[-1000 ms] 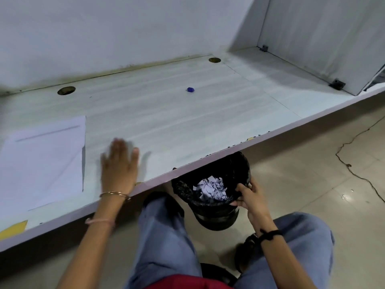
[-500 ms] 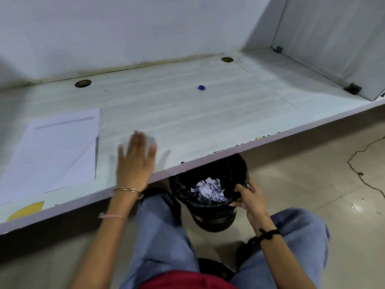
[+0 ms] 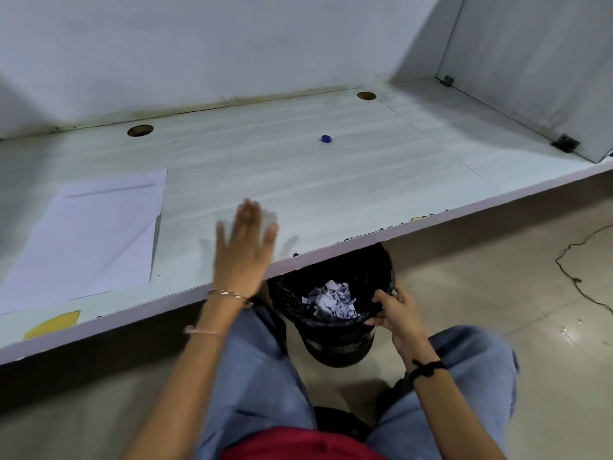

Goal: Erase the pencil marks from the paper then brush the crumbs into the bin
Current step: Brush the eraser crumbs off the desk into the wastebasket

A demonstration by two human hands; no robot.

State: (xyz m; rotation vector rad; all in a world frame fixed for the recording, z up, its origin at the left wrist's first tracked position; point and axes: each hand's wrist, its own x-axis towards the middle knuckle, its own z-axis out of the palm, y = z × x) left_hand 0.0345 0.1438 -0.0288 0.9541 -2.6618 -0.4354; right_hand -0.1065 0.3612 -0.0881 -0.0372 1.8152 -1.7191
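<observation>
The left hand point(image 3: 243, 254) has swept farther from the paper point(image 3: 89, 234), toward 3 o'clock along the counter point(image 3: 298, 180). The paper lies flat at the counter's 9 o'clock end, its long axis running 7 to 1 o'clock, with a pencil line across its far end. The left hand is flat and blurred at the front edge, fingers straight and slightly apart. Dark crumbs point(image 3: 365, 234) dot that edge. Below it sits the bin point(image 3: 335, 346) of crumpled scraps point(image 3: 333, 300). The right hand point(image 3: 396, 310) has its fingers curled over the bin's 3 o'clock rim.
</observation>
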